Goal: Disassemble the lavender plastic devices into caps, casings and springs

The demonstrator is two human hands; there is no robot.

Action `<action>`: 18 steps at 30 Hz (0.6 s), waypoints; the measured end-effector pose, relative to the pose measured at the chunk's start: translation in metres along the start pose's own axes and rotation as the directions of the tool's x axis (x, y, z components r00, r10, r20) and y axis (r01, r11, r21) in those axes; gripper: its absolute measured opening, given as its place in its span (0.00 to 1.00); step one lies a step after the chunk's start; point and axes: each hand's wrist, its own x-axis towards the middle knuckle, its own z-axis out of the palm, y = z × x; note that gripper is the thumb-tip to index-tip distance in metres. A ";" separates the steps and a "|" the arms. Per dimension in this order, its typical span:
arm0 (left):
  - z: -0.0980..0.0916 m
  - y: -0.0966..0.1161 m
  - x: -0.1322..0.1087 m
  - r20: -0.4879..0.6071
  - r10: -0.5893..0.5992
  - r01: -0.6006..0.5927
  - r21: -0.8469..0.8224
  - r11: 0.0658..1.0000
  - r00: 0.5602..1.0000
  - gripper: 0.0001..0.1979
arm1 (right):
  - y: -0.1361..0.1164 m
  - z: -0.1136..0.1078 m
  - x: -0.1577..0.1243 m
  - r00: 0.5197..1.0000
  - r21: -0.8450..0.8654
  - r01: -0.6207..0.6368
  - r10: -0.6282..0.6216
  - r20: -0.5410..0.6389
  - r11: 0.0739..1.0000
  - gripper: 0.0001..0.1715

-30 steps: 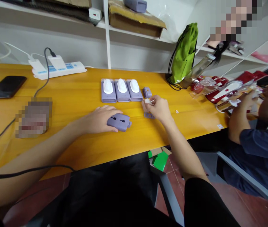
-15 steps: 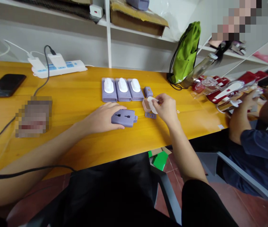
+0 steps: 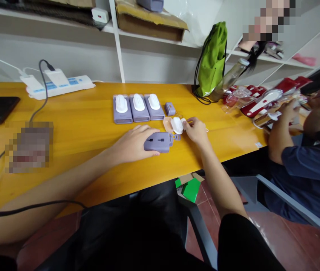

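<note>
Nearest us, our right forearm (image 3: pixel 219 175) rises from a black sleeve (image 3: pixel 241 241) and slants up and inward over the edge of the table (image 3: pixel 128 177), while our left forearm (image 3: pixel 72 182) stretches in low from the left. Our left hand (image 3: pixel 131 145) lies palm down, clamped on a purple casing (image 3: pixel 160 142), thumb on the near side, fingers on the far side, its two dark slots facing up. Our right hand (image 3: pixel 196 130) has its fingertips together on the right edge of a white oval piece (image 3: pixel 177 126), just past the casing's notched end. We judge the step to be sorting out loose parts, and the next move to call for a steady left grip and a light right pinch. Beside the white piece sits a peach-tinted cup (image 3: pixel 167 123); beyond stand a small purple block (image 3: pixel 170 109) and three white-topped purple units (image 3: pixel 140 113) in a row.
</note>
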 end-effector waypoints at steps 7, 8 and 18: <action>0.011 0.001 0.014 0.016 0.136 -0.136 -0.012 0.991 0.991 0.41 | 0.025 -0.011 0.016 0.998 0.141 0.011 -0.020 0.067 0.990 0.28; 0.011 -0.001 0.018 0.018 0.169 -0.169 -0.022 0.985 0.985 0.42 | 0.027 -0.015 0.017 0.996 0.175 0.027 -0.040 0.074 0.984 0.32; -0.029 0.009 0.097 -0.050 0.351 -0.354 -0.164 0.921 0.935 0.60 | -0.045 -0.073 -0.049 0.756 0.329 0.552 -0.626 0.190 0.766 0.68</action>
